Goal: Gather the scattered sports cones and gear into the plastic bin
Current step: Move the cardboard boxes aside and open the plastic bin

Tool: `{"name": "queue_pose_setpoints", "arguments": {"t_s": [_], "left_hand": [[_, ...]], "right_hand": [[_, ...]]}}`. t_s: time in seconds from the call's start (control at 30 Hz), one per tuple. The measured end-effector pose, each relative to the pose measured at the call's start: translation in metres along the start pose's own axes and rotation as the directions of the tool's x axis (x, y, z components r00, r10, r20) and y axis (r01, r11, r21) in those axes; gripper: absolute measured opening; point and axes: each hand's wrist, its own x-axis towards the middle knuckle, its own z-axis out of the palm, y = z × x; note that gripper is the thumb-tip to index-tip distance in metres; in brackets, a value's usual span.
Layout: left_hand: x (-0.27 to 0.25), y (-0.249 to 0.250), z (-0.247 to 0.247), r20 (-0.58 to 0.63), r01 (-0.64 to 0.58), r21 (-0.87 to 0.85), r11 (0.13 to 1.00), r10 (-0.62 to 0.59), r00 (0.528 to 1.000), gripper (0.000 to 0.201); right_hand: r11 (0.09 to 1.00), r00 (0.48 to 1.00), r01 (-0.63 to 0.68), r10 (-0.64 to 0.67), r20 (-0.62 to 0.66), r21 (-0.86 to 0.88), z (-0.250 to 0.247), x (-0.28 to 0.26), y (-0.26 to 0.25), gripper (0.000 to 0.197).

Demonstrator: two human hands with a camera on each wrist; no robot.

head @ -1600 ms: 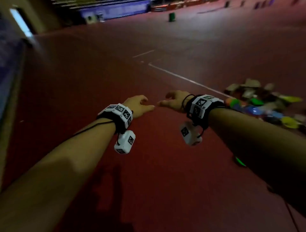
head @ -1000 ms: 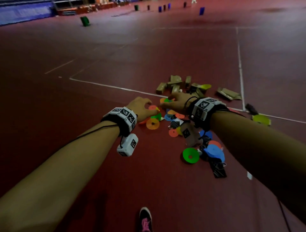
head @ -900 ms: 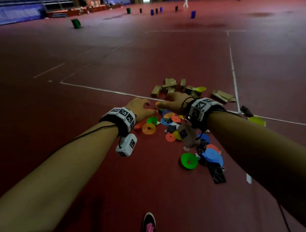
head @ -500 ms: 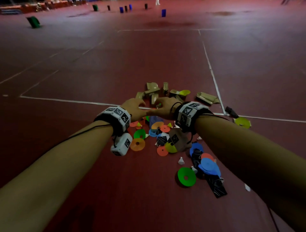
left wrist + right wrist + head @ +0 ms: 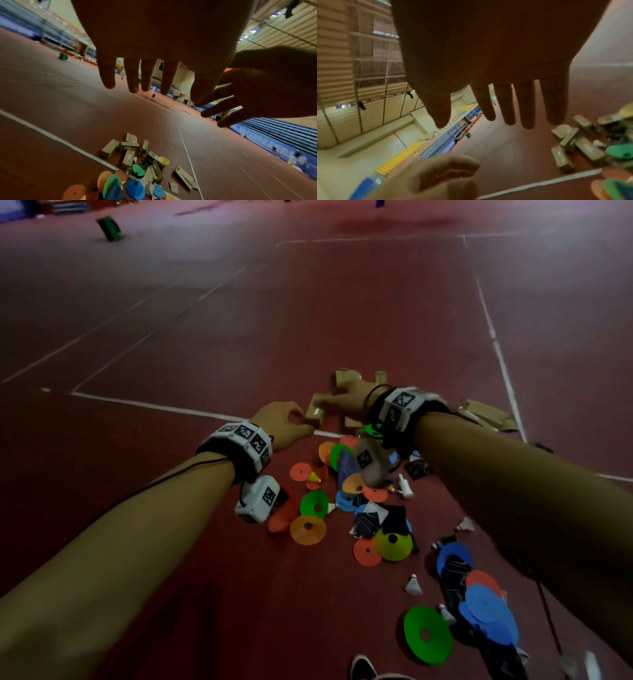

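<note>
Flat disc cones lie scattered on the red floor: a green one (image 5: 427, 635), an orange one (image 5: 307, 529), a yellow one (image 5: 393, 544) and stacked blue ones (image 5: 488, 611). White shuttlecocks (image 5: 413, 585) and dark cloth pieces (image 5: 376, 518) lie among them. Brown cardboard boxes (image 5: 317, 412) (image 5: 109, 148) sit at the pile's far end. My left hand (image 5: 287, 422) (image 5: 137, 86) and right hand (image 5: 346, 398) (image 5: 481, 116) hover side by side above the boxes. Both have relaxed fingers and hold nothing. No plastic bin is in view.
White court lines (image 5: 154, 405) cross the floor beside the pile. A green box-like object (image 5: 109, 229) stands far off at the back left. My shoe (image 5: 363, 667) is at the pile's near edge. Open red floor surrounds the heap.
The view swung from bare floor onto the pile, which has come closer and lower in the frame. Both hands stayed empty and now hang over the cardboard boxes.
</note>
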Motion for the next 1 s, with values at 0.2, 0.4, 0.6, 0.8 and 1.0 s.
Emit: {"name": "queue_pose_setpoints", "arguments": {"t_s": [0.2, 0.4, 0.6, 0.8, 1.0], "left_hand": [[0.089, -0.075, -0.039, -0.090, 0.143, -0.123, 0.982, -0.155, 0.984, 0.047], [0.191, -0.180, -0.049, -0.108, 0.220, -0.327, 0.919, -0.267, 0.958, 0.050], [0.310, -0.259, -0.072, 0.009, 0.180, -0.392, 0.902, -0.192, 0.981, 0.054], [0.424, -0.274, -0.086, 0.100, 0.128, -0.379, 0.917, -0.097, 0.990, 0.047], [0.506, -0.262, -0.068, 0.170, 0.084, -0.426, 0.901, -0.011, 0.985, 0.042]], "right_hand": [[0.986, 0.992, 0.124, -0.122, 0.022, -0.116, -0.017, 0.110, -0.060, 0.054], [0.993, 0.994, 0.101, -0.098, 0.057, -0.053, 0.021, 0.237, -0.091, 0.056], [0.997, 0.999, -0.046, 0.046, 0.001, -0.059, 0.034, 0.352, -0.117, 0.051], [0.983, 0.982, -0.185, 0.185, -0.028, 0.005, 0.023, 0.436, -0.097, 0.045], [0.963, 0.963, -0.268, 0.268, -0.011, 0.000, -0.008, 0.514, -0.056, 0.040]]}}
